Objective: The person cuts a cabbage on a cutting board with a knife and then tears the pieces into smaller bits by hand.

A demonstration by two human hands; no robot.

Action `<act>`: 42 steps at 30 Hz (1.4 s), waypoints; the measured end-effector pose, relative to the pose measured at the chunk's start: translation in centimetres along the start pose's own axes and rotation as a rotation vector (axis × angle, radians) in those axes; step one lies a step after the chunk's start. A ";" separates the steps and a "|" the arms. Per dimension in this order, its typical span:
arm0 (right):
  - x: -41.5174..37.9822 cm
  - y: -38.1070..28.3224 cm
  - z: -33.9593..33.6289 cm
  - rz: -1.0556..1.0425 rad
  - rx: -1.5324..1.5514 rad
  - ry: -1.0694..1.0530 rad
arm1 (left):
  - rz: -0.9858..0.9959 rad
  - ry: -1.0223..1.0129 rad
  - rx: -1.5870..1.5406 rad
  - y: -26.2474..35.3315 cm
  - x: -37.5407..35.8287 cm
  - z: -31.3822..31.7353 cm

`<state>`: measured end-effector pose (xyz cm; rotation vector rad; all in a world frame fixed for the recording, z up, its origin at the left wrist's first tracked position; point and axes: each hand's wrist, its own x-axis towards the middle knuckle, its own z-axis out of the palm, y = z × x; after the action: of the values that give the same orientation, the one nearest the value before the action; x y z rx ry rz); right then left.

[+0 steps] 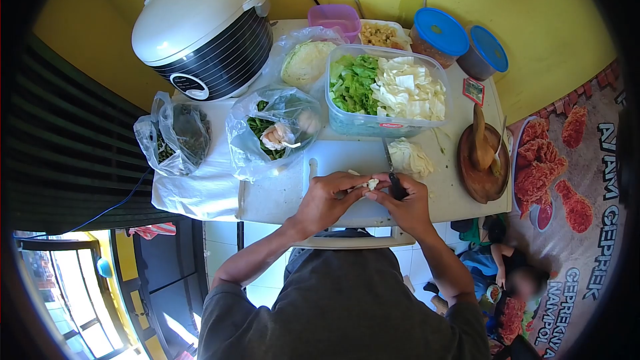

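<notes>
My left hand (323, 201) is closed, its fingertips pinching a small whitish piece (371, 185) that looks like garlic. Against it my right hand (412, 208) is closed too, wrapped around the black handle of a knife (398, 188) whose blade points away from me. The fingertips of both hands meet at the pale piece. Under them lies a white cutting board (340, 155), partly covered by my hands. A wedge of cabbage (410, 158) rests just beyond the knife. Left of the board, an open plastic bag (241, 135) contains a garlic bulb (277, 137) and green leaves.
Behind the board stands a clear tub (353, 124) of cut greens and white cabbage. A rice cooker (200, 33) occupies the back left. To the right are a stone mortar (475, 180) with its pestle and blue-lidded containers (441, 30). Another person sits on the floor, lower right.
</notes>
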<state>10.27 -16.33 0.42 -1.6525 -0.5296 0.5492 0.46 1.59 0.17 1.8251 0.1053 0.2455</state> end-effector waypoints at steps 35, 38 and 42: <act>-0.6 0.6 1.1 -0.036 -0.009 0.165 | -0.186 -0.043 -0.335 0.1 0.4 -0.3; -0.7 0.7 1.0 -0.026 -0.003 0.167 | -0.206 -0.088 -0.273 0.3 0.4 -0.5; -1.0 -0.2 0.7 -0.010 -0.008 0.137 | -0.135 -0.058 -0.092 0.1 0.7 -1.0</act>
<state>9.07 -16.38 0.55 -1.6807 -0.4398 0.4236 0.87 2.67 0.64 1.7242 0.1734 0.1002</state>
